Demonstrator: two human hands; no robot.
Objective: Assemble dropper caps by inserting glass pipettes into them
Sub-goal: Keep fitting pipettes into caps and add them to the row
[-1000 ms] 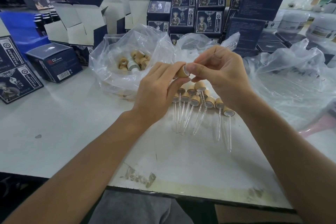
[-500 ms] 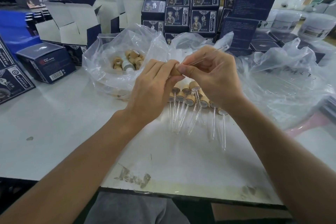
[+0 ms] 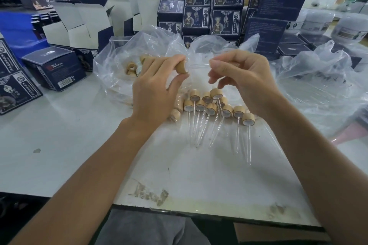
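White worktop [image 3: 65, 137] spread wide below, scuffed near the front edge; dark printed boxes [image 3: 226, 6] stacked along the back

Clear plastic bag [image 3: 127, 59] on the far left of the work spot, holding loose wooden caps [image 3: 131, 68] not yet fitted; a second crumpled bag [image 3: 318, 77] on the right, contents too faint to tell

Row of finished droppers [image 3: 211, 108] lying on the worktop between the two forearms, caps touching or just beside each other, glass stems pointing toward the front edge

Left hand [image 3: 157, 87] raised above that row, thumb and curled fingers [image 3: 169, 60] gripping one wooden cap [image 3: 182, 66] by its sides, white open face turned toward the right hand

Right hand [image 3: 241, 77] level with it and near, fingers curled, thumb and forefinger pinching the far end of a glass pipette [image 3: 199, 64]; tube lying roughly level, its other end at or in the cap's white face — how deep, cannot tell

Judged by looks: cap light, stiff, slightly grainy, easy to hold around its barrel, leaving the open face free. Pipette very light, thin, smooth, likely slippery and surely breakable; best pinched gently, near the cap end when pushing, so as not to bend or snap it. Straight push along the tube's own line, no sideways load. Clear glass hard to see against the bag, so aim by feel as much as by sight
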